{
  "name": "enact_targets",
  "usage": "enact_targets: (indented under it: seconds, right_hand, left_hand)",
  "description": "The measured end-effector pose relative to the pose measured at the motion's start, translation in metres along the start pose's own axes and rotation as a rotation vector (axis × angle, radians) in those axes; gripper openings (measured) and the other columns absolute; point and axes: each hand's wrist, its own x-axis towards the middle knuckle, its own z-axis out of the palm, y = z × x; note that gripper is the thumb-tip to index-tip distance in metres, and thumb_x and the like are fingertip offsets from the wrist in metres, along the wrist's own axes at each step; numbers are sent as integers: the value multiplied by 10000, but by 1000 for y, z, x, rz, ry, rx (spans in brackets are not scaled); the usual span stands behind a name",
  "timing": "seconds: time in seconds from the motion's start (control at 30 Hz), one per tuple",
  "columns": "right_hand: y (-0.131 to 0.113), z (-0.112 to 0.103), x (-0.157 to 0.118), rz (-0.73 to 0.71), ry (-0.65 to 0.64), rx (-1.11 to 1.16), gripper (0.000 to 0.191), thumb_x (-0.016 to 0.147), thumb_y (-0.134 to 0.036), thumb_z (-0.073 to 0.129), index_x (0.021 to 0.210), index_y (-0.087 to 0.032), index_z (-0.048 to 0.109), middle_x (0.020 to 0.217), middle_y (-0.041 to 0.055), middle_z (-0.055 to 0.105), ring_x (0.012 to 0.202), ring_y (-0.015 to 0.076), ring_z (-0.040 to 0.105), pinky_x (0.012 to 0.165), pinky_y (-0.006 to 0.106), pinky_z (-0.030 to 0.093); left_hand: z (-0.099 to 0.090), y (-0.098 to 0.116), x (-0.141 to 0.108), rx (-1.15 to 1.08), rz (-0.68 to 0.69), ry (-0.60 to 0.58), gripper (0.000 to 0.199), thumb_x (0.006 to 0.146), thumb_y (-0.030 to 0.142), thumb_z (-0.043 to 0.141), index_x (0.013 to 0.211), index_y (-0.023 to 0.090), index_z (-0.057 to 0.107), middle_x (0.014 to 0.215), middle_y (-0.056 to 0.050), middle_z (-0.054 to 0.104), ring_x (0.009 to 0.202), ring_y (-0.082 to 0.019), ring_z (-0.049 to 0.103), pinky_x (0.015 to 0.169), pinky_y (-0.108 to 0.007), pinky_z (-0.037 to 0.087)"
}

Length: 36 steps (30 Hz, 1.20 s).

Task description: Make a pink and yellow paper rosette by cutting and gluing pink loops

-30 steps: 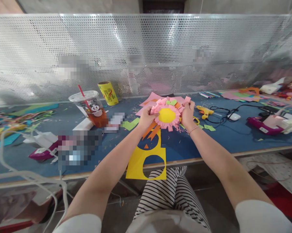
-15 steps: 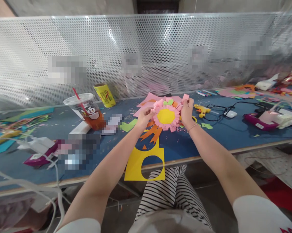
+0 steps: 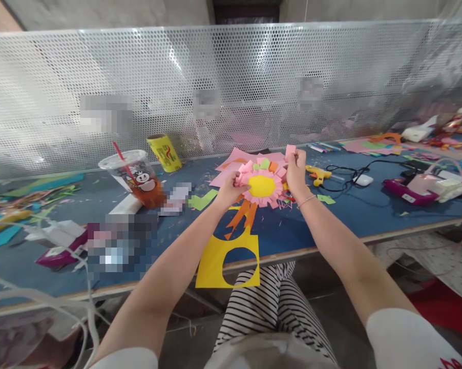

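A paper flower [image 3: 262,186] with a round yellow centre and a ring of pink folded petals is held just above the table's near middle. My left hand [image 3: 232,188] grips its left edge, thumb resting near the yellow centre. At its upper right, my right hand [image 3: 297,171] pinches a small pink paper piece [image 3: 290,151]; whether this piece is joined to the flower I cannot tell. Orange paper strips [image 3: 242,219] with notched ends hang below the flower. Green and orange bits show among its upper petals. Beneath lies a yellow sheet [image 3: 211,264] with round cut-outs, overhanging the table edge.
Left of my hands stand a drink cup [image 3: 142,182] with a red straw and a yellow can [image 3: 165,154]. To the right lie a yellow glue gun [image 3: 318,175], its black cord and a purple power strip [image 3: 407,190]. A perforated metal screen [image 3: 250,77] borders the blue table.
The flower has tipped slightly, and its orange strips hang further left. My left thumb has shifted in toward the yellow centre. The pink piece in my right hand has moved slightly up and left.
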Motion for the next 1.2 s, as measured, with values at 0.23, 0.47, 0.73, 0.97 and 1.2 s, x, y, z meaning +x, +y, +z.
enact_targets:
  seconds: [0.23,0.47,0.73,0.97,1.2]
  right_hand:
    - [-17,-9,8,-176,-87,45,172,837,-395,423,926,-251,459,929,17,478,706,106,573,661,276,476]
    - [-28,-21,10,-577,-82,-203,107,840,-258,463,885,-227,555,860,29,488,847,145,526,779,346,467]
    - [-34,-14,-2,-794,-388,-235,182,797,-176,519,885,-272,645,899,23,556,894,154,540,796,362,479]
    - [-37,-9,-13,-699,-633,-255,273,841,-160,438,960,-274,656,978,12,639,970,156,563,898,391,459]
    - [-32,-8,-11,-608,-785,-288,262,848,-207,443,992,-276,651,983,7,648,986,167,561,923,398,435]
  left_hand:
    - [-15,11,-6,573,359,260,175,693,244,579,851,198,520,652,17,507,627,-121,486,604,-239,380]
    - [-26,9,-7,775,1011,196,154,786,145,451,812,207,589,888,-59,659,877,-168,578,782,-317,446]
    - [-37,3,2,776,1109,272,92,780,190,528,774,238,606,870,-32,666,940,-179,578,839,-381,432]
    - [-38,3,4,736,1087,241,106,784,169,507,757,231,589,896,-26,664,952,-171,578,893,-397,405]
    - [-37,4,3,709,980,250,160,739,91,489,786,212,583,891,-38,659,909,-170,579,845,-349,413]
